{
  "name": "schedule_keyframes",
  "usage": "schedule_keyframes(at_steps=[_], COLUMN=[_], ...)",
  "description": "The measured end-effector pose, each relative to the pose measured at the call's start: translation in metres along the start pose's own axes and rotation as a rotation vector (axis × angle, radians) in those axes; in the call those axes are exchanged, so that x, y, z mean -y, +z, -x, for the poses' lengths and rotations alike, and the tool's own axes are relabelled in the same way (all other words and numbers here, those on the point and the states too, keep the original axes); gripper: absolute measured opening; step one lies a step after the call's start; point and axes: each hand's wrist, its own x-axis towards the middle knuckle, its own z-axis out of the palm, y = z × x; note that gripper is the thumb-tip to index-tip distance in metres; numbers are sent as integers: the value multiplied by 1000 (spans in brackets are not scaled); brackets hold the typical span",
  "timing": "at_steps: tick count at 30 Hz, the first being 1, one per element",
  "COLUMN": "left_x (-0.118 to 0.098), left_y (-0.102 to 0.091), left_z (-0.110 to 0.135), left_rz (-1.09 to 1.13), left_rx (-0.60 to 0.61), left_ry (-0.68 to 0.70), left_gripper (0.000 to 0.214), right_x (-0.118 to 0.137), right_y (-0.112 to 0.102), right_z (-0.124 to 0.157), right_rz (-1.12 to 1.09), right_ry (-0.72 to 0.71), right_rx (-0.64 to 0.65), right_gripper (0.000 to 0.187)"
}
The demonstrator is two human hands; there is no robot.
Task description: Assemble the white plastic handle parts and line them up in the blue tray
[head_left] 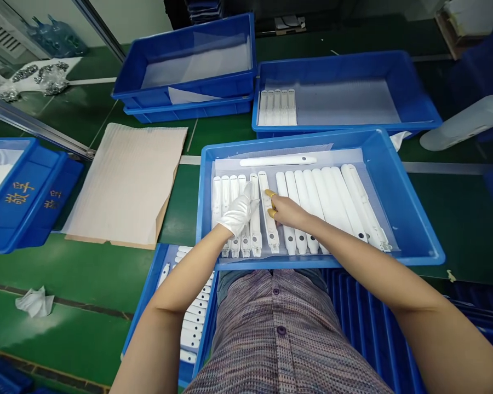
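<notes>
My left hand (239, 213), in a white glove, rests with fingers stretched over a row of long white plastic strips. Its fingertips touch a strip (255, 230) in that row. My right hand (286, 210), with yellow finger cots on thumb and index finger, grips the edge of another white plastic strip (268, 216), which lies slightly tilted just right of the row. These strips have small holes and raised details facing up. Right of my right hand is a group of smooth white strips (312, 191). All lie in a blue tray (411, 219) lined with thin white sheet.
One smooth strip (278, 161) lies crosswise along the tray's far side. Behind stand a blue tray (337, 65) with several strips and stacked blue trays (184, 44). A foam-covered cardboard sheet (127, 180) lies left. Another tray of strips (148, 312) is beneath my left arm.
</notes>
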Motion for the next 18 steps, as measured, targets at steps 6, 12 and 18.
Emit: schedule_keyframes(at_steps=[6,12,18], left_x=[-25,-28,-19], left_y=[-7,-1,-7], left_z=[4,1,-5], left_rz=[-500,-782,-613], left_rx=[37,91,93], left_ry=[-116,203,260], left_gripper=[74,73,67], right_x=[-5,-43,-60], right_y=[-9,-43,-36], right_z=[-18,-60,-78], right_rz=[174,209,205], right_ry=[-11,10,-28], right_rx=[-78,-471,-568], right_gripper=[50,44,41])
